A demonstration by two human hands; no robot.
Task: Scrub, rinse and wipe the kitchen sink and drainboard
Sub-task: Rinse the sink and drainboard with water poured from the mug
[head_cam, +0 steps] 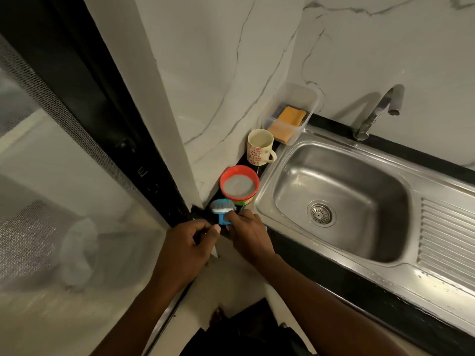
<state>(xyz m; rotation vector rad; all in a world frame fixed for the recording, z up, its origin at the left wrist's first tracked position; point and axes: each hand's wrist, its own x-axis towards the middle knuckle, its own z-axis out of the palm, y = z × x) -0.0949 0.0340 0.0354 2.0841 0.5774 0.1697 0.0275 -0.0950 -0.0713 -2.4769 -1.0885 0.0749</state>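
A steel sink (pixel 282 160) with a round drain (pixel 320 213) sits in a black counter, and its ribbed drainboard (pixel 448 232) runs off to the right. At the counter's left end lies a blue scrub brush (pixel 223 206) with pale bristles. My right hand (pixel 248 232) grips the brush's blue handle. My left hand (pixel 189 244) is curled beside it, thumb and fingers pinched together near the handle's end; what it holds is hidden. Just behind the brush stands a red tub (pixel 239 185) of grey cleaning paste.
A flowered mug (pixel 259 147) stands behind the tub. A clear plastic holder (pixel 291 111) with an orange sponge (pixel 288 122) leans at the marble wall. The tap (pixel 377 111) rises behind the sink. A mesh screen door (pixel 51 176) fills the left.
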